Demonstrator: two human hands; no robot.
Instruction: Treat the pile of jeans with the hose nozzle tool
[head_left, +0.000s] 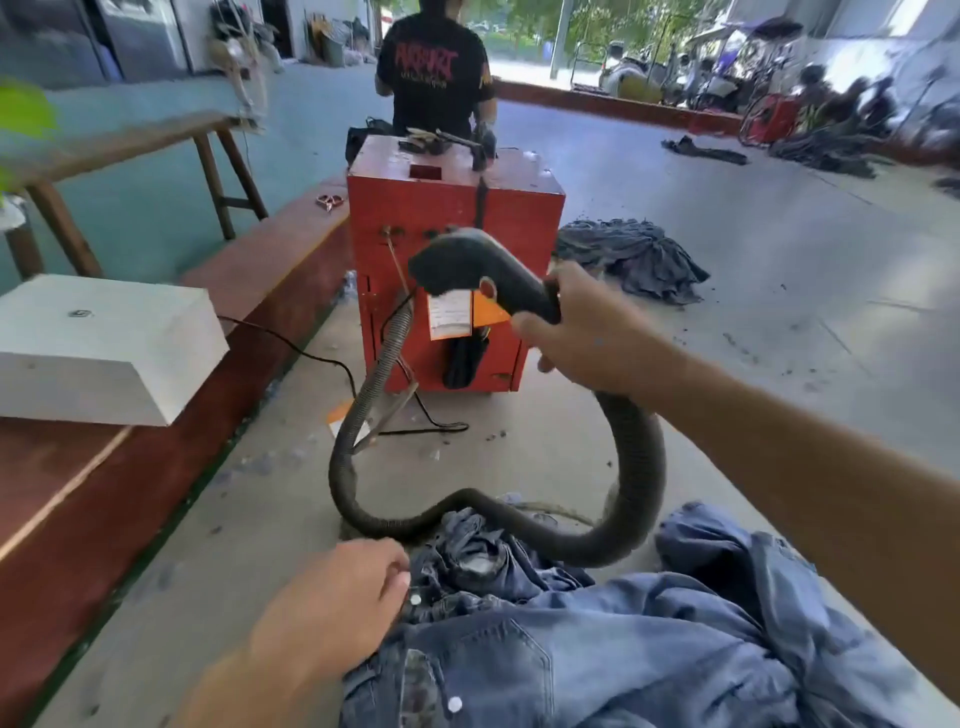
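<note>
A pile of blue jeans (597, 639) fills the bottom of the view on the concrete floor. My right hand (587, 332) grips the handle of a black hose nozzle tool (478, 270), held up in the air above the floor. Its black corrugated hose (634, 467) loops down over the jeans and back to a red machine box (452, 218). My left hand (337, 608) pinches the waistband of the top pair of jeans near its button.
A person in a black T-shirt (436, 73) stands behind the red box. A white box (98, 343) sits on a red-brown ledge at left, near a wooden bench (130, 150). More jeans (628, 254) lie on the floor at right. A black cable (322, 358) crosses the floor.
</note>
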